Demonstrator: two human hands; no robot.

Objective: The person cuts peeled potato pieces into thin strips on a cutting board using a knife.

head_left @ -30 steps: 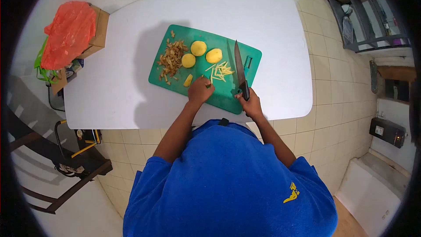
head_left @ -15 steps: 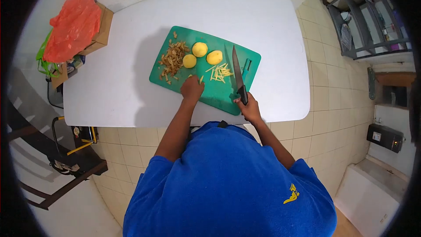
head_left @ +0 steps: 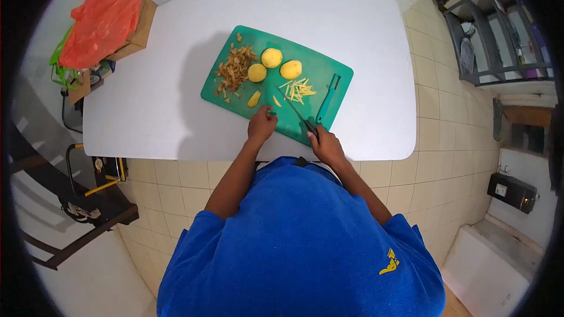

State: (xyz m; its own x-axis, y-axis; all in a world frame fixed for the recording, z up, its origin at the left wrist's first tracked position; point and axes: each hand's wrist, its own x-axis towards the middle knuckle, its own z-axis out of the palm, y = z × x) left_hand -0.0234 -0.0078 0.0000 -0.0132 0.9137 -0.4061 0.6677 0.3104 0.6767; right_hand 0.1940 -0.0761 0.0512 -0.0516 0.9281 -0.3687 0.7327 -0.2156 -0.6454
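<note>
My right hand [head_left: 326, 145] is closed round the black handle of a knife [head_left: 301, 117], whose blade points up and left, low over the green cutting board [head_left: 288, 123]. At the board's near edge is my left hand [head_left: 262, 123], its fingers drawn together; whatever they hold, if anything, is too small to make out. A small yellow slice [head_left: 277, 101] lies just beyond it, and a larger cut piece [head_left: 254, 99] is up and left. Three peeled potatoes [head_left: 290, 70] sit across the middle, between brown peelings [head_left: 236, 68] and a pile of thin yellow sticks [head_left: 298, 90].
A green peeler [head_left: 326, 100] lies at the board's right side. The board rests on a white table [head_left: 376, 53]. At the table's left stands a cardboard box [head_left: 144, 26] with a red plastic bag [head_left: 103, 23] over it. A dark shelf [head_left: 487, 35] stands at the upper right.
The knife has swung from upright at the right to a low slant leftward, uncovering the peeler. My left hand has moved back from the cut piece, which shows again.
</note>
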